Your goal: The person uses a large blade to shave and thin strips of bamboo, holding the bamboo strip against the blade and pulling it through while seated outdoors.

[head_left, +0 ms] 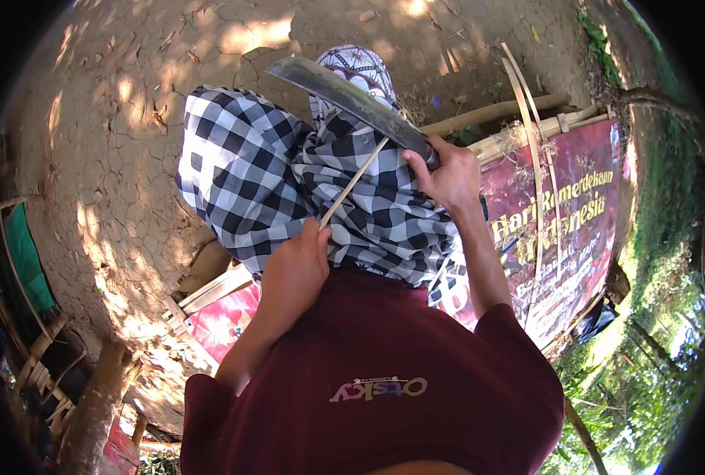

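My right hand (449, 172) is closed round the dark handle of a machete (340, 93), whose broad grey blade slants up and to the left over my lap. In my left hand (298, 265) a thin pale bamboo stick (354, 184) is pinched near its lower end. The stick runs up and to the right, and its upper tip meets the blade near the handle. Below both lies black-and-white checked cloth (241, 174) covering my legs. I cannot tell whether the blade is cutting into the stick.
Beneath me is a bamboo seat covered by a red printed banner (566, 214). Long thin bamboo strips (531, 134) lie across its right side. A patterned cloth (356, 67) shows past my knees. Cracked bare earth (123, 150) spreads left and ahead; a wooden post (99, 404) stands lower left.
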A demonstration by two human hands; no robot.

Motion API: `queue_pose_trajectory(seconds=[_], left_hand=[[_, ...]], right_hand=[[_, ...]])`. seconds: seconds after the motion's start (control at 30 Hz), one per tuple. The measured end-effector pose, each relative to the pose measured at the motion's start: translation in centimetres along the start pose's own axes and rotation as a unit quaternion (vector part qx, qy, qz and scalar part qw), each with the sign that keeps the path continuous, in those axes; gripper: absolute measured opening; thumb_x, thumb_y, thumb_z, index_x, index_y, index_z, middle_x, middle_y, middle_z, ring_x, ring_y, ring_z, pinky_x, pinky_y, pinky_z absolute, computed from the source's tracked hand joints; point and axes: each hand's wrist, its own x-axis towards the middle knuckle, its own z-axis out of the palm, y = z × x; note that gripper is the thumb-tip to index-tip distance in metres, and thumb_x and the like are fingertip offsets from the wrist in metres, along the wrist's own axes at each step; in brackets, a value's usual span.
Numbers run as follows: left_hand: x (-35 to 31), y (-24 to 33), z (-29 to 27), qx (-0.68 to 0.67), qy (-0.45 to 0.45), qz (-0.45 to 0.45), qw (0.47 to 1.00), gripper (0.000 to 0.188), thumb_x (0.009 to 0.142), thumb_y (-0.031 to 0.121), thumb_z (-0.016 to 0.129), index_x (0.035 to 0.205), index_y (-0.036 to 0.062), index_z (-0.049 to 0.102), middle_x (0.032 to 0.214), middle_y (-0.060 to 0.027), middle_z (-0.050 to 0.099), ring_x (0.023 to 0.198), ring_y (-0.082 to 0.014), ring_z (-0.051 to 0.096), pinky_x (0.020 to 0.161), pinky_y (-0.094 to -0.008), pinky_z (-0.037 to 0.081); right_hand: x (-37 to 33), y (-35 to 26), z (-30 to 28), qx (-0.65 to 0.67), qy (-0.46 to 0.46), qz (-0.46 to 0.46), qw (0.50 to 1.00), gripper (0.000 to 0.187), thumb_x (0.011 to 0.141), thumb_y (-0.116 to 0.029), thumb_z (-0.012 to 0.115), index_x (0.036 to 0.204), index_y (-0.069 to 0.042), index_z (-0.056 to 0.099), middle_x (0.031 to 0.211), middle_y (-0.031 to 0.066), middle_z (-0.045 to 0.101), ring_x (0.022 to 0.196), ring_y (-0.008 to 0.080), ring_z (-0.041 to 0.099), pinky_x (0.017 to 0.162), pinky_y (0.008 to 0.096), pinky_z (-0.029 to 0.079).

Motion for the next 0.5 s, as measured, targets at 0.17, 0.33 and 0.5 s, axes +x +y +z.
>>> queue_pose_trajectory(seconds=[0.17,0.33,0.5], left_hand=[[-0.3,0.2,0.1,-0.013,0.012,0.021,1.000,0.020,0.097,0.020,0.049,0.089,0.0020,0.046,0.062,-0.0195,0.059,0.054,-0.0393,0.060,0.046,-0.0465,0.046],[-2.0,-0.9,-0.5,-0.003,0.018,0.012,1.000,0.020,0.097,0.021,0.049,0.089,0.0021,0.047,0.062,-0.0198,0.059,0.055,-0.0397,0.060,0.048,-0.0490,0.045],[-1.6,-1.4,-0.4,-0.036,0.023,-0.013,0.999,0.020,0.098,0.020,0.048,0.089,0.0020,0.047,0.063,-0.0209,0.058,0.058,-0.0415,0.059,0.050,-0.0501,0.043]], right_hand=[[-2.2,-3.6,-2.1,0.019,-0.049,-0.163,0.985,0.050,0.075,-0.060,0.068,0.076,-0.010,0.065,0.055,0.0070,0.056,0.050,0.0243,0.061,0.048,0.0360,0.048],[2.5,4.6,-1.2,0.019,0.023,0.151,0.988,0.063,0.084,-0.065,0.054,0.073,-0.004,0.066,0.053,0.0088,0.059,0.050,0.0260,0.062,0.053,0.0418,0.050],[1.3,7.5,-2.1,0.134,0.061,0.175,0.974,0.050,0.091,-0.047,0.057,0.087,0.001,0.069,0.049,0.0083,0.053,0.045,0.0221,0.054,0.050,0.0363,0.043]])
